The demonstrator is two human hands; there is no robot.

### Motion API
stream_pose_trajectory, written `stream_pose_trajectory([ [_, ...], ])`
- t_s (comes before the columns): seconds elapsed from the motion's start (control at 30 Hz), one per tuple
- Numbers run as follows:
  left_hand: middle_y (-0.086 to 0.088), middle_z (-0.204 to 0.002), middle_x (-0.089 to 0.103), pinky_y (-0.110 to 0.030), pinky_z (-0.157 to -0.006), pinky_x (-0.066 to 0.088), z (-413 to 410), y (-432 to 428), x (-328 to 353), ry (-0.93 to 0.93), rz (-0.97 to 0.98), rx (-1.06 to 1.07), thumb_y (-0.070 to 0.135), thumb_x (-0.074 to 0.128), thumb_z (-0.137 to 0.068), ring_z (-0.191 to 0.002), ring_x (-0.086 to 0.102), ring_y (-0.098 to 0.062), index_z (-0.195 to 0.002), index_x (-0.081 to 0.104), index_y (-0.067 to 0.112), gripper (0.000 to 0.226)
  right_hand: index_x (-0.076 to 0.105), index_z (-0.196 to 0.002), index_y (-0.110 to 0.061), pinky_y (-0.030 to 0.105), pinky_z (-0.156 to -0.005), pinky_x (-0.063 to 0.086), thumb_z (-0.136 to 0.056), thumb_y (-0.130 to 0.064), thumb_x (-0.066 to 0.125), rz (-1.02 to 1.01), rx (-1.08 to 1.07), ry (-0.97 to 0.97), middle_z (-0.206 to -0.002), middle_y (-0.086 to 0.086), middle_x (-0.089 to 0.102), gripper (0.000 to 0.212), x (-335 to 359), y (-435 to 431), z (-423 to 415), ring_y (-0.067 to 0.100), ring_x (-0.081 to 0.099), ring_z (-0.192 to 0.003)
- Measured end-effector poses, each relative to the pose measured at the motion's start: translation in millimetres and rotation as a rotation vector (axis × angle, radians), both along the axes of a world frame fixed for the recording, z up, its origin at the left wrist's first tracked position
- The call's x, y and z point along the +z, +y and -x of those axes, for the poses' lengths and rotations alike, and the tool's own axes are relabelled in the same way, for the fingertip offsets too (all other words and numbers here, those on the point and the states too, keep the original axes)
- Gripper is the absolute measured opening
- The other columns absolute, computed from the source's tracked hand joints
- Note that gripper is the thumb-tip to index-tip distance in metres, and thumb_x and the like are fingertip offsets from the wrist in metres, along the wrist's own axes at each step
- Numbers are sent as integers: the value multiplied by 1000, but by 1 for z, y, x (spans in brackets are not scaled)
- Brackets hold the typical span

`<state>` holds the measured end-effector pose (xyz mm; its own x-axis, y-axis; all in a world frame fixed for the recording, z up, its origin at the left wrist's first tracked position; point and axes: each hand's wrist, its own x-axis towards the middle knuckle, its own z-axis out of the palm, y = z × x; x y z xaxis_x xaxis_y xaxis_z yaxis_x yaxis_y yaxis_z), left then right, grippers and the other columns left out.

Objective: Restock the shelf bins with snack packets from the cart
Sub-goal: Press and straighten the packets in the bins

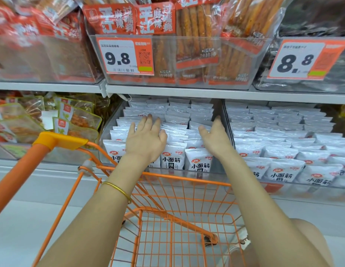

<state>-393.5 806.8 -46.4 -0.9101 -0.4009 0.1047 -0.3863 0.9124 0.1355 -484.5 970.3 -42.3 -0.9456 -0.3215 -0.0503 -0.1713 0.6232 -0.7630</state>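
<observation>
Both my hands reach into a clear shelf bin (pixel 105 132) packed with rows of white snack packets (pixel 173 158) standing upright. My left hand (pixel 146 137) lies flat on the packets at the bin's left side, fingers straight and spread. My right hand (pixel 214 135) is turned on edge near the bin's right wall, fingers extended against the packets, holding nothing. Below my arms stands the orange wire cart (pixel 179 224); no packets show in its basket.
A second bin of the same white packets (pixel 283 151) sits to the right. Green-edged snack bags (pixel 75 120) fill the bin at left. The shelf above holds red snack packs (pixel 187 45) behind price tags 9.8 (pixel 119 56) and 8.8 (pixel 295 62). The cart handle (pixel 57 140) is at left.
</observation>
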Motion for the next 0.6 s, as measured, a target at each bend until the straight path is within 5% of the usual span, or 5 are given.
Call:
stream_pose_trajectory([
  [0.17, 0, -158, 8, -41, -118, -2, -17, 4, -4, 90, 29, 10, 43, 3, -93, -145, -1, -11, -150, 15, 25, 61, 33, -145, -10, 35, -117, 13, -99, -33, 41, -206, 136, 474, -157, 8, 20, 52, 0, 10, -35, 23, 13, -145],
  [0.3, 2, -157, 14, -40, -118, -3, -28, 15, -15, 125, 81, -71, 52, -11, -81, -145, 4, -11, -149, 19, 28, 78, 29, -147, -26, 42, -119, 5, -90, -61, 39, -401, 261, 472, -159, -4, 14, 68, -10, 12, -50, 19, 3, -147],
  [0.5, -1, -154, 27, -34, -117, 5, -33, 6, -19, 155, 44, -149, 52, -7, -83, -144, 17, -14, -146, 29, 23, 78, 14, -151, -18, 37, -118, 15, -98, -50, 29, -514, 201, 449, -159, 4, 10, 64, -22, 5, -50, 25, 0, -147],
  [0.6, -8, -149, 35, -34, -117, 13, -33, -7, -10, 305, -47, -110, 43, 12, -93, -141, 24, -19, -142, 38, 12, 64, 13, -151, -17, 45, -118, 12, -98, -51, 24, -550, 195, 442, -159, 5, 9, 64, -19, -2, -58, 26, 0, -147],
])
